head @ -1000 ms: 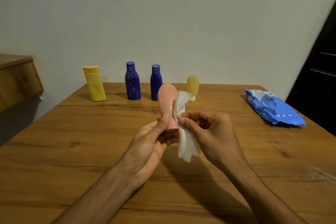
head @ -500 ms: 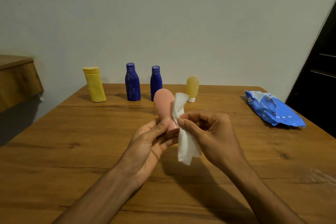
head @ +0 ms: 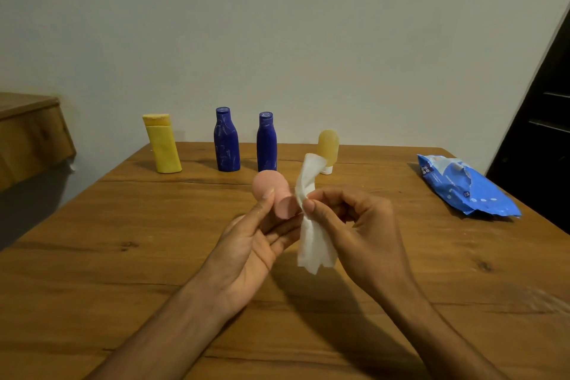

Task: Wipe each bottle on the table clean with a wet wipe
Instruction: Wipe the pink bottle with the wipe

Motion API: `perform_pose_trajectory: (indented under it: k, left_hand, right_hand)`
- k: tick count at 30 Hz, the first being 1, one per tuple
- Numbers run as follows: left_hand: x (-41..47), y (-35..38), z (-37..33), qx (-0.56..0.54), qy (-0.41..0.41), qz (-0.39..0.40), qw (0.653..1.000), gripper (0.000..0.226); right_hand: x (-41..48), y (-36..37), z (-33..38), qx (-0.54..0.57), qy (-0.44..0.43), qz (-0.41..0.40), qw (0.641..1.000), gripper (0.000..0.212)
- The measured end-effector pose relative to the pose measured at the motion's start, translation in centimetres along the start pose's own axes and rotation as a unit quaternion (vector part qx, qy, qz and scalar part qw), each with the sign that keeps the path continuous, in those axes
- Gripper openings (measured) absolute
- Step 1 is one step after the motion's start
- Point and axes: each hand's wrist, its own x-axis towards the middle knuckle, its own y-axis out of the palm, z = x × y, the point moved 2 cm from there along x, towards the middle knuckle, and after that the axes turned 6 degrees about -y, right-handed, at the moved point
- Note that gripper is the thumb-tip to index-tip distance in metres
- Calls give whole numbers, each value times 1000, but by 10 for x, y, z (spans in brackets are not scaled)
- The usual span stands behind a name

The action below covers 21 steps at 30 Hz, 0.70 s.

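My left hand (head: 256,244) holds a small pink bottle (head: 273,193) between thumb and fingers above the middle of the table, tipped away so its cap end faces me. My right hand (head: 354,228) pinches a white wet wipe (head: 313,244) right beside the bottle's cap; the wipe hangs twisted, one end up and one end down. Along the far edge stand a yellow bottle (head: 163,145), two dark blue bottles (head: 226,140) (head: 266,143) and a small amber bottle (head: 328,146) on its white cap.
A blue wet wipe pack (head: 462,188), torn open, lies at the right side of the wooden table (head: 123,256). A wooden ledge (head: 27,133) juts out at the left. A dark door (head: 539,133) stands at the right.
The pink bottle has tipped from nearly upright to lying away from me, cap end toward me, and shifted slightly left. The wipe stays pinched beside it.
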Motion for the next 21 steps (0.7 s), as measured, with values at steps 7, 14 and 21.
perform_pose_trajectory:
  k: [7,14,21]
  left_hand:
    - [-3,3,4,8,-12,14,1000,26]
    - [-4,3,5,-7,-28,-22,999,41]
    - [-5,2,6,7,-18,-27,999,32]
  right_hand:
    - [-7,8,-1,-170,-203,11,964,21]
    - [-9,14,0,-294,-309,0,905,24]
    - [-10,17,1,-309,-338,-5,889,20]
